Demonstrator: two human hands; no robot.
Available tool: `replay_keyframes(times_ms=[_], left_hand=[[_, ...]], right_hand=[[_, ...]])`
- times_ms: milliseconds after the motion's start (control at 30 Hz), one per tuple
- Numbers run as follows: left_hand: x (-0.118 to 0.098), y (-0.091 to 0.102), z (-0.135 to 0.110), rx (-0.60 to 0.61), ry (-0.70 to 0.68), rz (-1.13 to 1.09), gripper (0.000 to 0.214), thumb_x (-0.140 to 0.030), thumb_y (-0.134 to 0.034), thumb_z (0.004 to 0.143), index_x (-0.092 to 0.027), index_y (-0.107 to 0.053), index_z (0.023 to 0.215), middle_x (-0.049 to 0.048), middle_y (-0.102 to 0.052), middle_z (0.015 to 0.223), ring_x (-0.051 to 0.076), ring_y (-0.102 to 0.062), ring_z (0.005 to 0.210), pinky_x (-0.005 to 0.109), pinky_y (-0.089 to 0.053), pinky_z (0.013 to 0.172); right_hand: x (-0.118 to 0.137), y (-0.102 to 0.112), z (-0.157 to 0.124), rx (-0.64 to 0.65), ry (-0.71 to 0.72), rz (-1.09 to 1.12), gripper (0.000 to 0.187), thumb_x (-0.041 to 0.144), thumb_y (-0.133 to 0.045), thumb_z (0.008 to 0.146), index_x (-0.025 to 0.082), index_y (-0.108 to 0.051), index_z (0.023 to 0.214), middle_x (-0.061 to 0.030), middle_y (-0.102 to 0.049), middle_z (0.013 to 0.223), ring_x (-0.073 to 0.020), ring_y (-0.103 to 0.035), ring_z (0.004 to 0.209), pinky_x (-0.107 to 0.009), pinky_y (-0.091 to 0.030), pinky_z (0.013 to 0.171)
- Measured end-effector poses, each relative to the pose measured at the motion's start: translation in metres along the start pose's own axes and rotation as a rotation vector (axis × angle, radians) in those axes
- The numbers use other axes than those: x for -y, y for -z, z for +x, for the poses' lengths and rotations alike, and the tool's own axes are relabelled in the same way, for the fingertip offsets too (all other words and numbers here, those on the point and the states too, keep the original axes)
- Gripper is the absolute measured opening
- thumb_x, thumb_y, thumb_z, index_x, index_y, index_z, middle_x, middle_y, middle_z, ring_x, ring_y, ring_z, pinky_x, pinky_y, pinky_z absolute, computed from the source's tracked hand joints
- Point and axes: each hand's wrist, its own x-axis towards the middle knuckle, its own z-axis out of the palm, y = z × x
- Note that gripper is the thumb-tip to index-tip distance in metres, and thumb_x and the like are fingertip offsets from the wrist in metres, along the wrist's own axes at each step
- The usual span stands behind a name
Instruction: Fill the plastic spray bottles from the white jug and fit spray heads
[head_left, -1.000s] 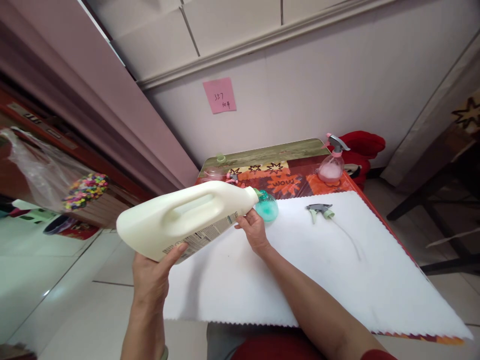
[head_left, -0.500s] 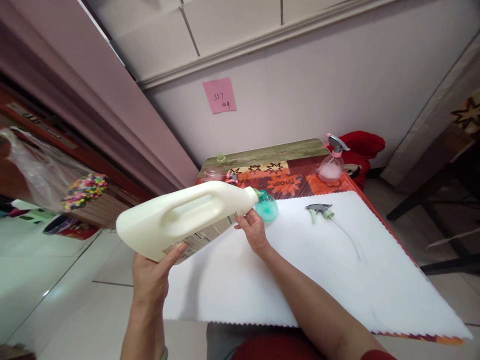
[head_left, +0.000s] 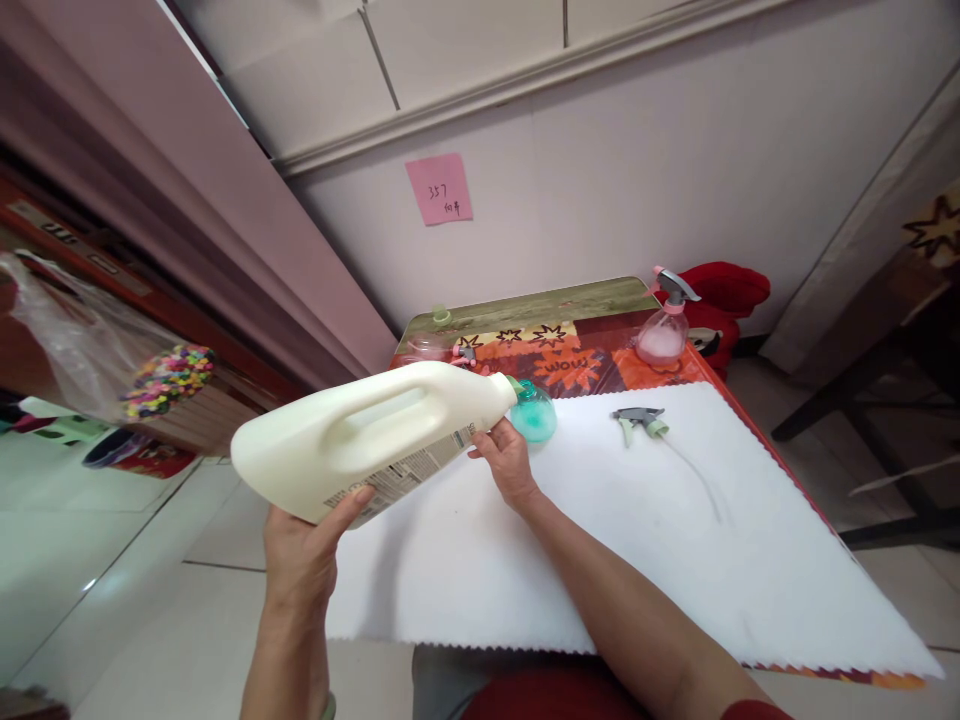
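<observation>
A large cream jug-style bottle [head_left: 300, 440] with a moulded handle is held tilted, its spout at the mouth of a small green spray bottle [head_left: 534, 418]. My left hand [head_left: 304, 550] grips the jug's lower end from below, thumb along the printed label. Under its neck, my right hand [head_left: 506, 458] is closed on the front end of the jug; some fingers are hidden behind it. The green bottle stands on the white mat [head_left: 480, 560] with bluish-green contents inside. To its right lies a grey and pale green spray trigger head [head_left: 641, 420] with a thin tube.
A pink spray bottle [head_left: 663, 335] stands at the table's back right corner. Near the back left are a green cap [head_left: 441, 316] and a pink trigger head [head_left: 465, 355]. A pink note [head_left: 440, 190] is stuck on the wall. A plastic bag [head_left: 82, 330] hangs at left.
</observation>
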Motion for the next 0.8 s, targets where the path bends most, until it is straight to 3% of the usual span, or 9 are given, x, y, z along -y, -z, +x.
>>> replay_keyframes(times_ms=[800], left_hand=[[0.0029,0.0037,0.0015,-0.003,0.014,0.001,0.073,-0.027,-0.100,0.051,-0.018,-0.076,0.120,0.0085,-0.079,0.112,0.022,-0.073,0.095,0.029,-0.063,0.084]], right_hand=[[-0.0033,0.0013,-0.0005,0.006,0.011,-0.029,0.048,0.053,-0.081,0.076,0.022,-0.070,0.110,-0.0039,-0.073,0.100,-0.0184,-0.068,0.084,-0.030,-0.062,0.065]])
